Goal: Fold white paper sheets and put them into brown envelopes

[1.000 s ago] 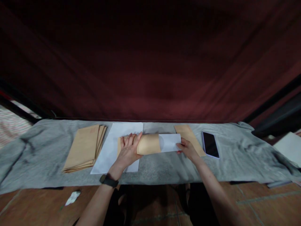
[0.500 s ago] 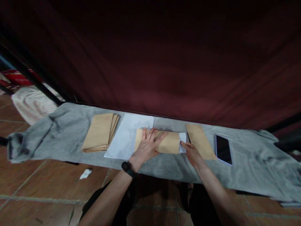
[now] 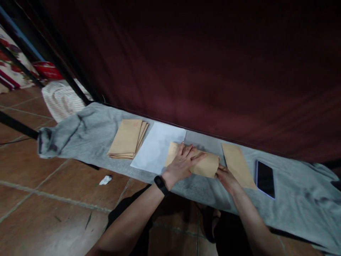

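Note:
A brown paper envelope (image 3: 209, 165) lies across the grey cloth, its left part overlapping a white sheet of paper (image 3: 153, 149). My left hand (image 3: 183, 161) rests flat on top of the envelope with its fingers spread, a black band on the wrist. At the envelope's right end is my right hand (image 3: 226, 177), closed on that edge, the fingertips partly hidden by the brown paper. The end bulges up slightly there. Just right of it lies another brown envelope (image 3: 238, 165), flat. To the left of the white sheet sits a stack of brown envelopes (image 3: 126, 137).
A phone (image 3: 265, 179) lies face up on the grey cloth (image 3: 87, 137) at the right. Behind rises a dark red curtain (image 3: 186, 78). Black metal bars (image 3: 18, 126) and a striped cloth (image 3: 62, 97) are at the left. A crumpled white scrap (image 3: 106, 180) is on the tiled floor.
The white paper that stuck out of the envelope's right end no longer shows. My right hand has moved from that paper to the envelope's edge. The view has tilted and shifted left.

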`<state>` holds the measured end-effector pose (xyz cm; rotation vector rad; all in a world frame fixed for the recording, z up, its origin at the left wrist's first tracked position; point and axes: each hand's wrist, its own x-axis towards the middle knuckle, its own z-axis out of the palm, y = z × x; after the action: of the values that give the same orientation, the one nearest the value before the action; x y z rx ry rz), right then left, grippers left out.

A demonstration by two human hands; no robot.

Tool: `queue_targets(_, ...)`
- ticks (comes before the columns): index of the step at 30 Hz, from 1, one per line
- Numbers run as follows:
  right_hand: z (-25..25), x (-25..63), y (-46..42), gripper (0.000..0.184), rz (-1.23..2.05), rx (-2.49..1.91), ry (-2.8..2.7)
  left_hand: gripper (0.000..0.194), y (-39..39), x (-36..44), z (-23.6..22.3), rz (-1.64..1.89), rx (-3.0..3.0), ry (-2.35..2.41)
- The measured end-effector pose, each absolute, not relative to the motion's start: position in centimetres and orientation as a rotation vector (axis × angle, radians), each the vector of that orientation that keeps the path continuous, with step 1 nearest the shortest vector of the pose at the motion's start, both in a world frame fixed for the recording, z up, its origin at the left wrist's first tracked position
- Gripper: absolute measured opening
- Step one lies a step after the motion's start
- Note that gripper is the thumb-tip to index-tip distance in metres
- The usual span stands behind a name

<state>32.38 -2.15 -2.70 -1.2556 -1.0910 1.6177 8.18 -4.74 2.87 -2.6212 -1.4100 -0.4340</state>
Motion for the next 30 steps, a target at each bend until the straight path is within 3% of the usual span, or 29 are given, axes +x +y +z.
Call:
queue_targets(17, -3.0, 33.3, -2.0, 0.023, 1.607, -1.302, -1.248, 0.091, -5.5, 9.0, 3.4, -0.379, -2.611, -1.314)
queue_targets(24, -3.5, 33.1, -1.8, 0.028, 1.556, -1.306, -1.168, 0.089, -5.4, 8.8, 3.4, -0.420, -2.649, -1.326)
queue_targets(27, -3.6, 32.6, -1.7, 0.031, 1.498, -1.311, -1.098, 0.092, -5.1, 8.6, 3.3, -0.543, -2.713, -1.377)
queue_targets(30, -3.4, 31.9, -1.7, 0.033, 1.441, -1.281, -0.996, 0.087, -4.8, 8.6, 2.5, -0.897, -2.648, -1.618)
